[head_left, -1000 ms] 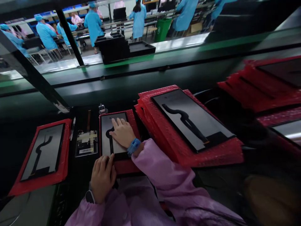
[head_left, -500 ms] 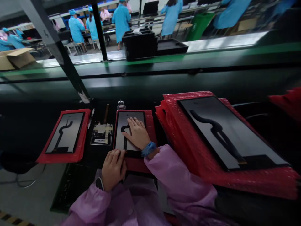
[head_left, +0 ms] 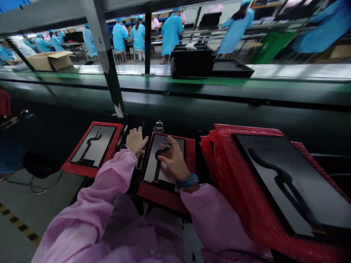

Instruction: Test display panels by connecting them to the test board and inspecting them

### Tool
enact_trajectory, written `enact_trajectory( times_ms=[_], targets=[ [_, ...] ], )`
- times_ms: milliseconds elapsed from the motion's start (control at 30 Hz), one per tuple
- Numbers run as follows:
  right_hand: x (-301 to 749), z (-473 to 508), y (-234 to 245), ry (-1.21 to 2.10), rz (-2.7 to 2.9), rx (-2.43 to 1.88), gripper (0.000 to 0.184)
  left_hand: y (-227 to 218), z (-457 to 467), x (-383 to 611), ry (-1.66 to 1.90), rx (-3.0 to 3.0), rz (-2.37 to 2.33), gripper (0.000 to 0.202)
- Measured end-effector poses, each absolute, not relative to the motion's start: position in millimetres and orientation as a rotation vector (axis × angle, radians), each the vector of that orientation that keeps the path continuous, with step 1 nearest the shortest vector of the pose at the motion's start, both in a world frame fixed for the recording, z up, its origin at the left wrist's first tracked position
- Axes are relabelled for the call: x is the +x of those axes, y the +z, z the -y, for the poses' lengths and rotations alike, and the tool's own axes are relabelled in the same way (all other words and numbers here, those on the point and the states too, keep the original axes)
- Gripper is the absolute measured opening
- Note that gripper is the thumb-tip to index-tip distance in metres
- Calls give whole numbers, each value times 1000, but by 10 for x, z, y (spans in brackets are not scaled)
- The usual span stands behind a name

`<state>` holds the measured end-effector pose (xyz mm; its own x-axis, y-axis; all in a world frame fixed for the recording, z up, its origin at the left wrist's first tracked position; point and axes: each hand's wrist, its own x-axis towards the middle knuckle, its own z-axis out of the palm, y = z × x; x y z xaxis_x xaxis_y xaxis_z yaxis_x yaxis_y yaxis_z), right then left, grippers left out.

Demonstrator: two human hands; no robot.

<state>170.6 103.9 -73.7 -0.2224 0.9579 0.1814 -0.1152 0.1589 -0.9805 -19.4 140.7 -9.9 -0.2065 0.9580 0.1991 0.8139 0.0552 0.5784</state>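
Note:
A flat display panel with a black flex cable lies on a red bubble-wrap sheet in front of me. My right hand, with a blue wrist strap, rests on the panel, its fingers bent and touching the cable near the top. My left hand reaches forward over a small circuit board between the two red sheets, fingers spread, holding nothing that I can see. Both arms wear pink sleeves.
A second panel on red wrap lies at the left. A stack of red wraps with a large panel fills the right. A small counter sits behind. A conveyor carries black trays. People in blue coats work beyond.
My left hand has left the panel's near edge and moved forward to the circuit board. My right hand has lifted from flat to bent fingers on the cable. The view has swung left.

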Motion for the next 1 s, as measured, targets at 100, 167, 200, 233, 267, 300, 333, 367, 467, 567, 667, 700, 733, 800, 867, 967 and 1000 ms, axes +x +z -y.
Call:
enact_trajectory(
  times_ms=[100, 167, 200, 233, 267, 300, 333, 367, 467, 567, 667, 700, 733, 800, 867, 967, 1000],
  targets=[
    [1701, -1003, -675, 1541, 1061, -777, 111, -248, -1562, -251, 938, 1719, -2082, 53],
    [1699, -981, -637, 1634, 945, -744, 104, -314, -1594, -310, 992, 1653, -2032, 62],
    [1696, -974, -624, 1670, 911, -740, 92, -332, -1607, -341, 1024, 1618, -1991, 66],
    [1692, -971, -617, 1700, 894, -739, 76, -343, -1625, -372, 1059, 1583, -1941, 71],
    [1685, -972, -613, 1720, 893, -741, 63, -348, -1647, -399, 1094, 1550, -1887, 74],
    [1676, -975, -612, 1732, 910, -744, 56, -349, -1672, -424, 1125, 1524, -1836, 75],
    [1666, -982, -611, 1735, 940, -749, 58, -349, -1699, -445, 1165, 1492, -1776, 75],
    [1654, -991, -608, 1732, 976, -757, 61, -349, -1723, -465, 1222, 1449, -1703, 73],
    [1625, -1026, -587, 1736, 1063, -780, 62, -353, -1765, -510, 1414, 1317, -1409, 64],
    [1625, -1047, -562, 1760, 1131, -763, 54, -350, -1755, -524, 1468, 1325, -1195, 54],
    [1666, -1044, -557, 1715, 1272, -814, 43, -322, -1723, -495, 1438, 1370, -1179, 52],
    [1685, -1040, -559, 1687, 1329, -837, 43, -306, -1711, -481, 1424, 1395, -1188, 53],
    [1703, -1035, -560, 1654, 1389, -852, 45, -287, -1697, -466, 1401, 1430, -1195, 54],
    [1732, -1026, -553, 1568, 1525, -857, 47, -240, -1661, -439, 1329, 1513, -1199, 53],
    [1749, -1018, -531, 1443, 1660, -855, 50, -186, -1615, -418, 1233, 1603, -1185, 44],
    [1756, -1006, -487, 1250, 1809, -864, 50, -111, -1543, -392, 1078, 1782, -1160, 29],
    [1757, -1003, -477, 1204, 1835, -872, 49, -92, -1523, -384, 1027, 1849, -1165, 25]
  ],
)
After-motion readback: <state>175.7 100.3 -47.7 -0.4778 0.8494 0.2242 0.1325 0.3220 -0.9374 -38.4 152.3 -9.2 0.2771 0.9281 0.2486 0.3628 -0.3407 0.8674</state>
